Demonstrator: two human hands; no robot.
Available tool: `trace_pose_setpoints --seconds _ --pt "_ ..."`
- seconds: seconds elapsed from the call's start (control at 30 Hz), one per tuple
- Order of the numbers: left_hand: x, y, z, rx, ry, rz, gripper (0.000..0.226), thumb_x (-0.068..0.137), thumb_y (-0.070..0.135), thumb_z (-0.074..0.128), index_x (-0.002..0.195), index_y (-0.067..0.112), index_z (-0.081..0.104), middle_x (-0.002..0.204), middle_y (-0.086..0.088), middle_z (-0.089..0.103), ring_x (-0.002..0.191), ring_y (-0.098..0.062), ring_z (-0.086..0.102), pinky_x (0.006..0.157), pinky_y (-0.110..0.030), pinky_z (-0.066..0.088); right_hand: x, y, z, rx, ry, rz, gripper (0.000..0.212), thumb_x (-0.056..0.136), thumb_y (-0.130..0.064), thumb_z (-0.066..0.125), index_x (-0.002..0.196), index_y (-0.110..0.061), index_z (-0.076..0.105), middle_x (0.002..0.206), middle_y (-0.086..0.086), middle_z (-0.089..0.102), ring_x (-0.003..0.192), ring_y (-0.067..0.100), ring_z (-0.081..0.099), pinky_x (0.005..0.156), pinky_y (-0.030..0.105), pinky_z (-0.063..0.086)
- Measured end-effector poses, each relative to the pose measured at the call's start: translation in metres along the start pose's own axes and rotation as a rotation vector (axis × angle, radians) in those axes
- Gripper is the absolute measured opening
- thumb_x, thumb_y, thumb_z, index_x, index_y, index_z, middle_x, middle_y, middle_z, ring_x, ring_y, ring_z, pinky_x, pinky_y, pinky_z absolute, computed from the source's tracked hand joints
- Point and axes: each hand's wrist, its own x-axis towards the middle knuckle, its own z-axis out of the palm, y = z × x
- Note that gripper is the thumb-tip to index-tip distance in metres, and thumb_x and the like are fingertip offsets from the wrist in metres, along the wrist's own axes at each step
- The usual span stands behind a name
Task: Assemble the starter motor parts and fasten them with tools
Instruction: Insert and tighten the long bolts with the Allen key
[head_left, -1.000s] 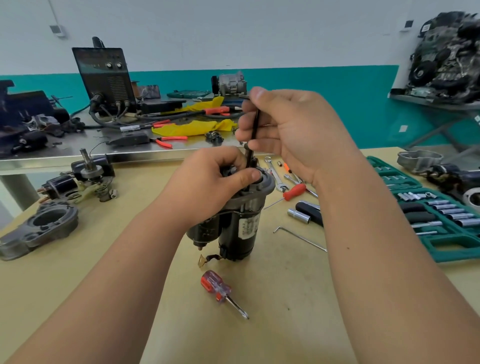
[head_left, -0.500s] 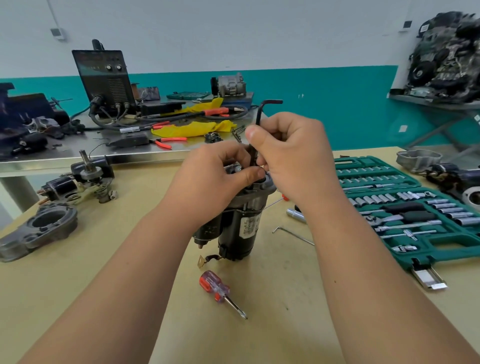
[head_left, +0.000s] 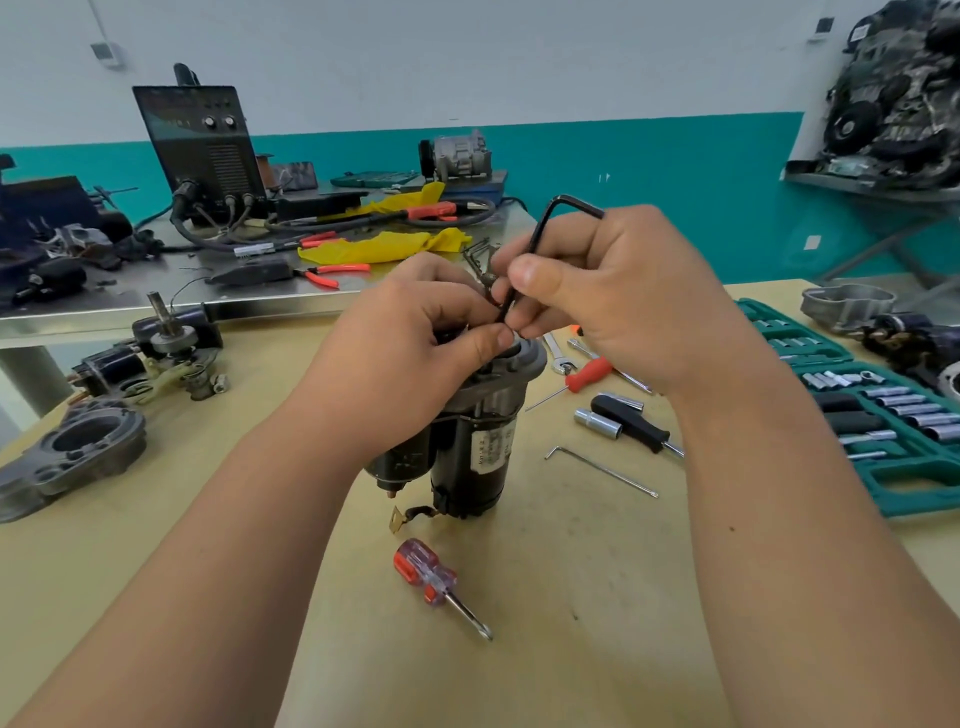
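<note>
Starter motor (head_left: 470, 447) stands upright mid-table; left hand (head_left: 410, 358) is curled round its top, steadying it. Right hand (head_left: 623, 301) pinches a black hex key (head_left: 542, 224) upright, its tip apparently at the cap, though fingers hide it. Recommend seating the key fully, holding it vertical and turning without tipping the motor. Wooden table (head_left: 571, 571): socket case (head_left: 904, 467) right, screwdriver (head_left: 431, 577) near. Steel bench (head_left: 156, 293) far left, teal wall (head_left: 649, 171) beyond.

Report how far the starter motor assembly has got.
Done: the motor stands upright, body and solenoid joined under the top cap. In hand: the left hand grips its top; the right hand holds a hex key pointing down into it. Left: that fastening, and perhaps the housing and shaft unit lying loose at the left.
</note>
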Motion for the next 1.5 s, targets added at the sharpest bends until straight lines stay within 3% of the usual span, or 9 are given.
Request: trace_pose_setpoints --seconds 0.23,0.4,0.57,0.7,0.8,1.03,1.2,1.4,1.5 --pt "-0.011 0.002 0.01 -0.135 0.192 -0.041 0.015 0.078 0.035 0.071 0.075 0.027 0.058 0.092 0.008 0.059 0.088 -0.011 0.065 0.077 -0.032 0.056 0.003 -0.006 0.019 -0.326 0.146 -0.133 0.019 0.088 -0.027 0.064 0.07 -0.021 0.063 0.058 -0.001 0.062 0.051 0.007 0.06 0.053 0.026 0.051" --pt "-0.007 0.004 0.016 -0.12 0.275 -0.056 0.016 0.081 0.028 0.073 0.074 0.017 0.063 0.078 0.003 0.064 0.076 -0.011 0.064 0.067 -0.038 0.053 0.006 -0.006 0.026 -0.432 0.269 -0.119 0.033 0.084 -0.034 0.068 0.058 -0.026 0.049 0.048 -0.012 0.044 0.05 -0.001 0.046 0.047 0.01 0.034" --pt "0.0 0.006 0.017 -0.095 0.134 0.037 0.008 0.09 0.02 0.064 0.089 0.015 0.071 0.084 0.002 0.067 0.08 -0.012 0.062 0.07 -0.037 0.05 0.002 0.001 0.018 -0.35 0.275 -0.062 0.03 0.084 -0.036 0.067 0.061 -0.024 0.054 0.056 0.0 0.054 0.051 0.006 0.048 0.048 0.02 0.04" --pt "0.005 0.005 0.013 -0.008 0.023 0.129 0.011 0.093 0.017 0.059 0.094 0.018 0.07 0.081 0.001 0.065 0.076 -0.013 0.057 0.065 -0.033 0.045 -0.004 0.0 0.0 -0.134 0.051 -0.037 0.02 0.091 -0.016 0.06 0.077 -0.028 0.067 0.054 -0.01 0.06 0.053 0.002 0.056 0.053 0.015 0.048" --pt "0.006 0.005 0.014 0.022 0.009 0.118 0.01 0.093 0.022 0.058 0.092 0.027 0.066 0.077 0.008 0.062 0.074 -0.009 0.056 0.062 -0.03 0.043 -0.004 0.002 -0.003 -0.175 0.074 -0.04 0.018 0.09 -0.015 0.062 0.076 -0.025 0.066 0.054 -0.011 0.062 0.051 0.001 0.059 0.052 0.015 0.05" --pt "0.0 0.006 0.015 -0.111 0.084 -0.078 0.013 0.079 0.038 0.073 0.082 0.026 0.068 0.076 0.014 0.071 0.074 0.001 0.067 0.067 -0.038 0.058 -0.005 0.009 0.017 -0.291 0.356 -0.002 0.027 0.082 -0.033 0.065 0.062 -0.019 0.054 0.062 0.007 0.063 0.06 0.022 0.061 0.06 0.044 0.054" --pt "0.001 0.006 0.016 -0.089 0.085 -0.075 0.01 0.08 0.033 0.072 0.08 0.023 0.07 0.072 0.013 0.069 0.071 0.001 0.066 0.062 -0.032 0.054 -0.004 0.007 0.02 -0.331 0.388 -0.022 0.03 0.08 -0.037 0.065 0.059 -0.025 0.05 0.059 0.002 0.06 0.057 0.016 0.056 0.056 0.039 0.052" --pt "0.002 0.007 0.012 -0.04 0.03 -0.007 0.013 0.088 0.028 0.066 0.077 0.033 0.062 0.058 0.021 0.054 0.057 0.006 0.052 0.05 -0.01 0.032 -0.003 0.0 -0.001 -0.069 0.074 -0.068 0.019 0.093 -0.014 0.056 0.087 -0.029 0.066 0.068 -0.004 0.066 0.06 0.009 0.062 0.055 0.023 0.053" --pt "0.002 0.008 0.013 0.018 0.007 0.024 0.015 0.091 0.028 0.062 0.079 0.036 0.06 0.056 0.021 0.051 0.057 0.005 0.05 0.048 -0.009 0.029 -0.003 -0.001 0.0 -0.092 0.143 -0.066 0.019 0.09 -0.016 0.061 0.074 -0.026 0.064 0.055 -0.005 0.062 0.049 0.004 0.058 0.051 0.016 0.048"
